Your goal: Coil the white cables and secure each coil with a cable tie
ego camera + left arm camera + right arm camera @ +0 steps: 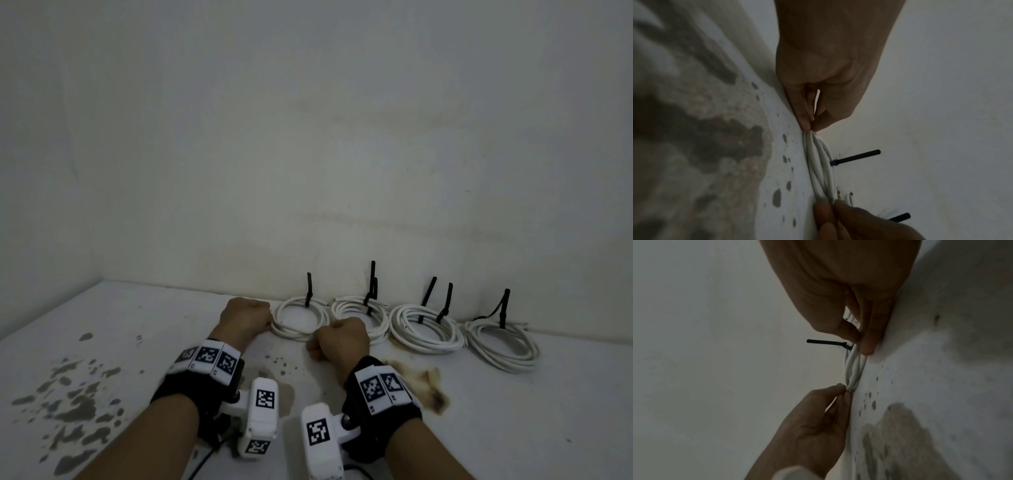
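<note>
Several white cable coils lie in a row along the wall, each with black cable ties standing up from it. The leftmost coil [297, 318] lies flat on the table with one black tie [308, 290] at its far side. My left hand [245, 317] pinches the coil's left edge between thumb and fingers [809, 128]. My right hand [342, 337] pinches its near right edge [861, 344]. In the left wrist view the coil [818, 165] runs between both hands, with its tie [855, 157] pointing at the wall. The right wrist view shows the same coil [854, 369] and tie [826, 342].
Three other tied coils [359, 313] [426, 327] [501, 344] lie to the right against the wall [342, 171]. The white table [137, 325] has grey chipped patches [75, 404] at the left and a brown stain [431, 387] near my right wrist.
</note>
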A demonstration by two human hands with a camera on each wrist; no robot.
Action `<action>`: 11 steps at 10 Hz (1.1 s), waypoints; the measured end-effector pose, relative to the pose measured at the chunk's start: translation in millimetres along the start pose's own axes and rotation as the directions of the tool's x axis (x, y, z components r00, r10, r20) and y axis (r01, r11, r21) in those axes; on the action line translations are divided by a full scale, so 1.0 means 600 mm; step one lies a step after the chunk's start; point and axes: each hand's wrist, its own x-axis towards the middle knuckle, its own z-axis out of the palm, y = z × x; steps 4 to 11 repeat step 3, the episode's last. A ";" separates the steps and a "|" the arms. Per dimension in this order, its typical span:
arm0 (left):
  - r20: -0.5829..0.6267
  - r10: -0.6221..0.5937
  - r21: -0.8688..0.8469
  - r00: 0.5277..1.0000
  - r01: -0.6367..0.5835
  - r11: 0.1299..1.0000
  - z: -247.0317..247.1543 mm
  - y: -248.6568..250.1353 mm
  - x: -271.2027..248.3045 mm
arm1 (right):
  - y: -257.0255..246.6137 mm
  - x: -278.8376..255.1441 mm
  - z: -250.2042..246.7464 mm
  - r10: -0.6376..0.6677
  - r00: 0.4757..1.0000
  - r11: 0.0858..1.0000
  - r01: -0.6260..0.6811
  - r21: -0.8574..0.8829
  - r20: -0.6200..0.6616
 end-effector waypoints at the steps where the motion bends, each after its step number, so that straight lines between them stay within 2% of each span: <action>1: 0.038 0.001 0.033 0.999 -0.002 0.999 -0.011 -0.007 0.000 | 0.000 -0.008 0.002 0.013 1.000 0.996 -0.011 0.086 -0.023; 2: -0.001 0.007 -0.017 1.000 -0.007 1.000 -0.013 -0.016 -0.015 | 0.001 -0.020 -0.005 0.020 0.999 0.992 -0.017 0.125 -0.024; 3: -0.018 0.012 -0.131 1.000 -0.014 0.991 -0.013 -0.034 -0.048 | 0.010 -0.053 -0.030 0.023 0.997 0.996 -0.029 0.089 0.069; 11: -0.018 0.012 -0.131 1.000 -0.014 0.991 -0.013 -0.034 -0.048 | 0.010 -0.053 -0.030 0.023 0.997 0.996 -0.029 0.089 0.069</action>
